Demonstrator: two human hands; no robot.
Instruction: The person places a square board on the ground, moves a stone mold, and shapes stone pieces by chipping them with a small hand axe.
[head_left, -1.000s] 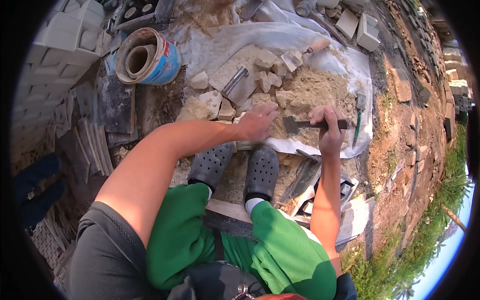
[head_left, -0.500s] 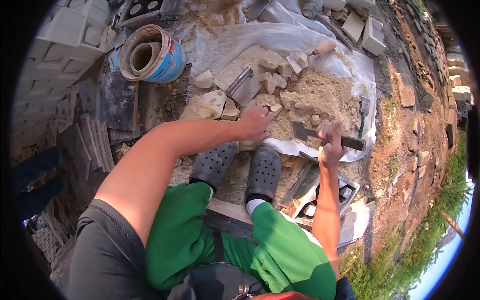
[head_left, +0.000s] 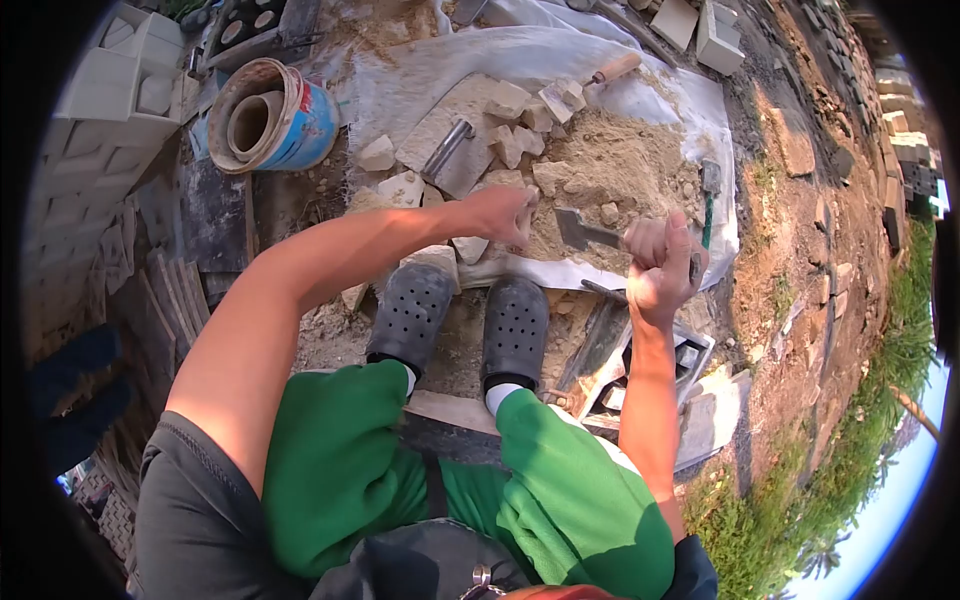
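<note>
My left hand (head_left: pixel 505 213) is over the near-left edge of the sandy pile, its fingers curled together; whatever they hold, if anything, is hidden. Pale stone pieces (head_left: pixel 468 248) lie just below it. My right hand (head_left: pixel 662 262) is closed around a mason's hammer (head_left: pixel 585 231) with a wide flat blade pointing left over the sand. The fingers cover much of the tool. Between and beyond the hands lies a heap of tan sand and chips (head_left: pixel 620 165). A short metal cylinder (head_left: pixel 447 148) rests on a flat stone slab (head_left: pixel 463 172) past my left hand.
A wooden-handled tool (head_left: pixel 613 69) and a green-handled hammer (head_left: pixel 709 195) lie on the white sheet (head_left: pixel 715 120). A paint bucket (head_left: pixel 305 128) stands at left. My dark clogs (head_left: pixel 516 325) are close below the hands, beside a white crate (head_left: pixel 690 375).
The view has shifted, so the scene sits further left and up. My left fingers have curled in from the stones. The hammer has turned in my right hand, its back end now mostly hidden.
</note>
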